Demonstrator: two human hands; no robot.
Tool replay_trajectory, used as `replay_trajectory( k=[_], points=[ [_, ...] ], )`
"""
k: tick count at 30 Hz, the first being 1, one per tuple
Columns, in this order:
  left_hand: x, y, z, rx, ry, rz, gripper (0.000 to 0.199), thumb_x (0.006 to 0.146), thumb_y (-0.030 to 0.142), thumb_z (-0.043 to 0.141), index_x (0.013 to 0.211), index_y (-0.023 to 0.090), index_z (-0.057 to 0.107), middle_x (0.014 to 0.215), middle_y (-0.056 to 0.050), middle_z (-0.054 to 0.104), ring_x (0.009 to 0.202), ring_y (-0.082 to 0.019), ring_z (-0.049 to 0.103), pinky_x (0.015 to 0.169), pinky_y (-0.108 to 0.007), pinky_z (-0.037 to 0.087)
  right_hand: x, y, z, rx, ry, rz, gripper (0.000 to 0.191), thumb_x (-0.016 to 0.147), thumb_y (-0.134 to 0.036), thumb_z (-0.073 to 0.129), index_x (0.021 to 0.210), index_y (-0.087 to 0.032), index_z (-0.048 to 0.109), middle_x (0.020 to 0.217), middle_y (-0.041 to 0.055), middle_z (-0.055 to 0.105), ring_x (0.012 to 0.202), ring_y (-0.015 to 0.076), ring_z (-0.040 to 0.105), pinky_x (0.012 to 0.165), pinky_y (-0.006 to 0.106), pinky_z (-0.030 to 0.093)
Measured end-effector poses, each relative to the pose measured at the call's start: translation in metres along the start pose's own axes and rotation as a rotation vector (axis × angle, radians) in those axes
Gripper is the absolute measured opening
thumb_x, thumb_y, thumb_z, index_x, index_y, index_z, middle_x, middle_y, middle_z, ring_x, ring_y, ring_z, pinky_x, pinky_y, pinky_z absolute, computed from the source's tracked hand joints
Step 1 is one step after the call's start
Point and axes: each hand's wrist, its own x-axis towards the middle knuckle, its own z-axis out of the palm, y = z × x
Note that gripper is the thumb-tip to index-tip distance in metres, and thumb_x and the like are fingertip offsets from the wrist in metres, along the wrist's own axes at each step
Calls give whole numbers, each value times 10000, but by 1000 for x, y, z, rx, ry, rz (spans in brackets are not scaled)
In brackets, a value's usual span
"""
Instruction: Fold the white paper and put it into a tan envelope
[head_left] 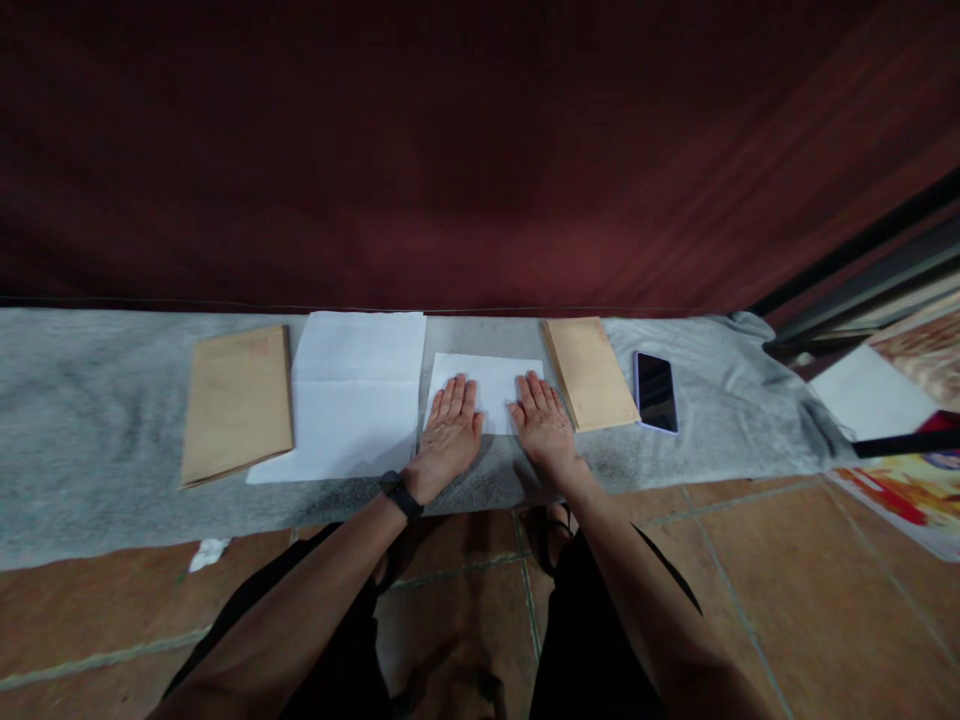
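Note:
A small white paper (491, 385), apparently folded, lies flat on the grey cloth (705, 400). My left hand (453, 425) rests palm down on its left part, fingers stretched out, with a dark band on the wrist. Over the right part lies my right hand (544, 420), also flat with fingers extended. Larger white sheets (356, 400) with a crease across them are to the left of my left hand. Brown envelopes (591, 375) lie just right of my right hand. At the far left, another stack of brown envelopes (238, 405) overlaps the white sheets' edge.
A phone (656, 392) lies right of the right envelopes. Behind the cloth hangs a dark red curtain (465, 180). A crumpled white scrap (208, 553) is on the tiled floor (465, 590). At the far right are a dark frame and a colourful printed sheet (911, 490).

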Motion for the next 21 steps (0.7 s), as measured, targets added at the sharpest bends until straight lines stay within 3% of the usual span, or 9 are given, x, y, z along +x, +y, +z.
replay_trajectory(
  k=[21],
  points=[
    [2, -4, -1, -2, -6, -8, 598, 1013, 295, 321, 1555, 43, 328, 1654, -170, 270, 1545, -283, 218, 1265, -457, 211, -6, 8, -9, 11, -10, 22, 511, 1047, -273, 384, 1515, -78, 438, 1571, 171, 439, 1417, 298, 449, 1170, 459, 356]
  ],
)
